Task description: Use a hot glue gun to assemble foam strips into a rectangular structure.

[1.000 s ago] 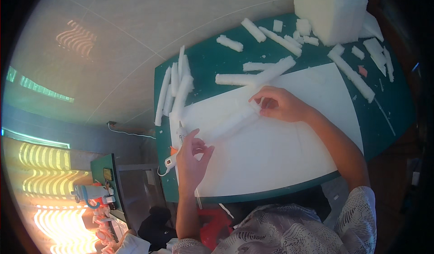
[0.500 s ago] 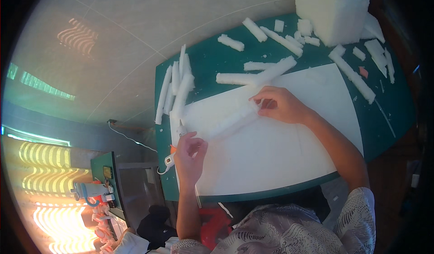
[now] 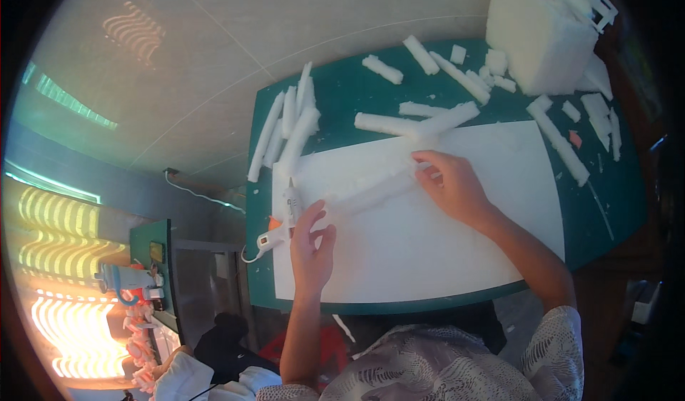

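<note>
Hands, 2 of them, work over a white foam sheet (image 3: 428,258) on the green table (image 3: 335,87). Left hand (image 3: 312,247) has its fingers loosely curled at the near end of a long white foam strip (image 3: 371,190), touching it, right beside a white glue gun (image 3: 285,219) lying at the sheet's left edge. Right hand (image 3: 457,187) pinches the strip's far end, fingertips closed on it. The strip lies slantwise across the sheet's upper left part. Counting around: 4 long foam sticks (image 3: 289,126) bunched at the table's left edge, 2 more crossing just above the sheet (image 3: 421,123), and small offcuts (image 3: 492,69) too scattered to count. A big white foam block (image 3: 535,37) stands at the far right corner.
</note>
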A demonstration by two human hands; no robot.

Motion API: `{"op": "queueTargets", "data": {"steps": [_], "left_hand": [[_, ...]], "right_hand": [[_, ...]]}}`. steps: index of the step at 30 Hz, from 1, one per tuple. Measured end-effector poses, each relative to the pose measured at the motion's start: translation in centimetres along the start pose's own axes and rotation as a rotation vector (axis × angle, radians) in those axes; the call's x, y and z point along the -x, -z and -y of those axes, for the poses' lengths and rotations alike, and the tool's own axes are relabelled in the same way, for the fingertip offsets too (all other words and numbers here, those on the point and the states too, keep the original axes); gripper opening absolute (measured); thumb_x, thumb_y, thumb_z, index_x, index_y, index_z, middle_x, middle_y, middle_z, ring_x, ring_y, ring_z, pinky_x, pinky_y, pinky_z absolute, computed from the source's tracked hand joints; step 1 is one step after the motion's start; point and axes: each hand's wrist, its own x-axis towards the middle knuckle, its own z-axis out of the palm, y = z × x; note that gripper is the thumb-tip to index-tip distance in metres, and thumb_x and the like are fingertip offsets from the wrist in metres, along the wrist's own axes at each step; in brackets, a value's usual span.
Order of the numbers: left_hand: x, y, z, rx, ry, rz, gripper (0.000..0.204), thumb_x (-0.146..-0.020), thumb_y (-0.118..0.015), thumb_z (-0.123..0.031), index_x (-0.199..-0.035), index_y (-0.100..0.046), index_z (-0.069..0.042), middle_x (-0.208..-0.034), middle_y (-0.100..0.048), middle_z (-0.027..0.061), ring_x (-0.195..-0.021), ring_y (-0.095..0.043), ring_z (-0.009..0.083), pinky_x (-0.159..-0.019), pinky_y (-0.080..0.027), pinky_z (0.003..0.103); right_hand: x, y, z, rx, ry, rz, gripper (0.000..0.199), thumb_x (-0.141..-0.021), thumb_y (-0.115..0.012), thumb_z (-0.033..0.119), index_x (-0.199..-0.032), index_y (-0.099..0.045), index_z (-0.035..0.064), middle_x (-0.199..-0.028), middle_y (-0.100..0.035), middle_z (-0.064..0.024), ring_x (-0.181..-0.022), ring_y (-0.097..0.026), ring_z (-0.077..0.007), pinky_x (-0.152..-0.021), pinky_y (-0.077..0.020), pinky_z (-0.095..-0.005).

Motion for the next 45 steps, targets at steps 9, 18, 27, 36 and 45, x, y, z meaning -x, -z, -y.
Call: {"op": "queueTargets", "data": {"steps": [9,18,27,36,45], "left_hand": [[1.3,-3.2,1.0,0.134,0.076,-0.14,0.064,-0.094,-0.062,-0.016,-0.15,-0.035,-0.002,-0.147,-0.046,0.0186,-0.131,-0.049,0.0289,-0.107,-0.039,0.04],[2.1,-4.7,1.5,0.286,0.006,-0.142,0.071,-0.093,-0.062,-0.015,-0.15,-0.027,0.006,-0.146,-0.044,0.0275,-0.139,-0.04,0.0289,-0.113,-0.03,0.036],[2.4,-4.6,0.3,0.218,0.023,-0.089,0.073,-0.09,-0.063,-0.013,-0.151,-0.027,0.005,-0.143,-0.048,0.0271,-0.134,-0.047,0.0299,-0.11,-0.036,0.036],[2.3,-4.7,0.4,0.152,-0.035,-0.078,0.075,-0.089,-0.063,-0.012,-0.151,-0.026,0.005,-0.147,-0.043,0.0267,-0.136,-0.045,0.032,-0.111,-0.034,0.037],[2.4,-4.8,0.5,0.215,-0.033,-0.101,0.075,-0.089,-0.062,-0.007,-0.152,-0.023,0.003,-0.157,-0.029,0.0237,-0.146,-0.029,0.0328,-0.12,-0.019,0.041]], "right_hand": [[2.5,-1.2,-0.2,-0.031,-0.02,0.053,0.052,-0.09,-0.065,0.015,-0.137,-0.051,-0.0015,-0.123,-0.062,-0.0249,-0.113,-0.061,-0.0345,-0.09,-0.0514,-0.0388],[3.4,-2.1,-0.3,0.008,0.08,0.062,0.065,-0.093,-0.061,0.019,-0.146,-0.035,-0.0079,-0.13,-0.055,-0.0317,-0.12,-0.055,-0.0419,-0.104,-0.0424,-0.0421],[3.4,-2.0,-0.5,0.05,0.066,0.083,0.069,-0.092,-0.063,0.022,-0.147,-0.033,-0.0079,-0.126,-0.057,-0.0311,-0.115,-0.058,-0.0407,-0.1,-0.0444,-0.0413],[3.3,-1.6,-0.3,-0.027,0.023,0.094,0.072,-0.091,-0.063,0.022,-0.149,-0.031,-0.0044,-0.135,-0.052,-0.0291,-0.122,-0.053,-0.0379,-0.102,-0.0428,-0.042],[3.4,-1.7,-0.6,-0.102,0.04,0.068,0.072,-0.09,-0.063,0.017,-0.151,-0.03,0.0013,-0.149,-0.042,-0.0219,-0.132,-0.046,-0.0338,-0.105,-0.0415,-0.0415]]}}
